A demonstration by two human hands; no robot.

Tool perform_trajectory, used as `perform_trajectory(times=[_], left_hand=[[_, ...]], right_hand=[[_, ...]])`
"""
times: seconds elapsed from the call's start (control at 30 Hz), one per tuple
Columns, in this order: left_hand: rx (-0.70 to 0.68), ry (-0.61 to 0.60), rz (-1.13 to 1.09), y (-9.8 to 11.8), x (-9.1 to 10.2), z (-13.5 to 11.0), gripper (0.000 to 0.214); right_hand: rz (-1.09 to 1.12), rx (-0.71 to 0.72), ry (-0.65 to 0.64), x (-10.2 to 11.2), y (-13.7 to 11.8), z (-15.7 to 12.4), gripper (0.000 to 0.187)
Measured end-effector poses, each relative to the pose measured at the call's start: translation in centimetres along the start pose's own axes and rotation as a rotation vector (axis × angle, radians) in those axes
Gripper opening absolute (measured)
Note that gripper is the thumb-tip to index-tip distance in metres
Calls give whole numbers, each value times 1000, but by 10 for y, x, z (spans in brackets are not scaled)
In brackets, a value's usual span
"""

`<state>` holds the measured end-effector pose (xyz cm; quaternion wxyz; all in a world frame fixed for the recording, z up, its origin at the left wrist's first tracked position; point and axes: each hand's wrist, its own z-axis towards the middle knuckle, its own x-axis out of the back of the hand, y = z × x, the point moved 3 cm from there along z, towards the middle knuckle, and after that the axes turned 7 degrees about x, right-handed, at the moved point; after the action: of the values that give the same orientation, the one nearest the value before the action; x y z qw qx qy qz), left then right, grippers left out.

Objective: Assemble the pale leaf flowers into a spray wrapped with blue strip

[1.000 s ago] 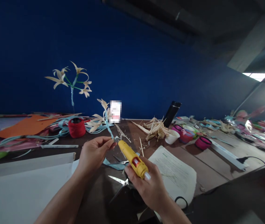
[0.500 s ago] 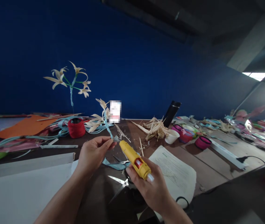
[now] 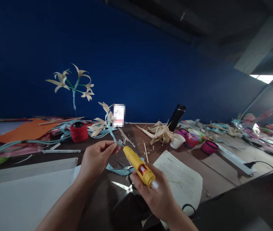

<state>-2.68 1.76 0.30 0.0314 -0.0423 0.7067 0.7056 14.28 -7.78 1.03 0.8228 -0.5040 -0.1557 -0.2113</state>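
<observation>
Between thumb and fingers, my left hand pinches the lower end of an artificial flower stem wrapped in pale blue. Cream petals spread from its upper part. A small grey-blue piece sticks out past my fingertips. My right hand is wrapped round a yellow glue gun, a clear glue stick showing at its rear. The gun's nozzle end is close to the grey-blue piece; whether they touch I cannot tell. Below the gun lie open scissors and a blue strip.
A finished-looking flower spray stands upright behind, left. Around lie a red spool, orange paper, dried husks, a white cup, a black bottle, a printed sheet and a power strip.
Almost nothing differs. The glue gun's front end has dipped very slightly; both hands keep their hold.
</observation>
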Motion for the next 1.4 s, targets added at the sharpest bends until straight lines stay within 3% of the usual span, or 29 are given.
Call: perform_trajectory(times=[0.37, 1.07, 1.3, 1.4], left_hand=[[-17, 8, 59, 0, 1, 0, 29], [18, -73, -81, -1, -3, -1, 30], [16, -68, -76, -3, -3, 0, 29], [12, -63, -62, -2, -3, 0, 30]], right_hand=[[11, -22, -36, -2, 2, 0, 21], [-16, -35, -77, 3, 1, 0, 21], [-21, 16, 59, 7, 2, -5, 16], [-9, 28, 52, 8, 0, -3, 17]])
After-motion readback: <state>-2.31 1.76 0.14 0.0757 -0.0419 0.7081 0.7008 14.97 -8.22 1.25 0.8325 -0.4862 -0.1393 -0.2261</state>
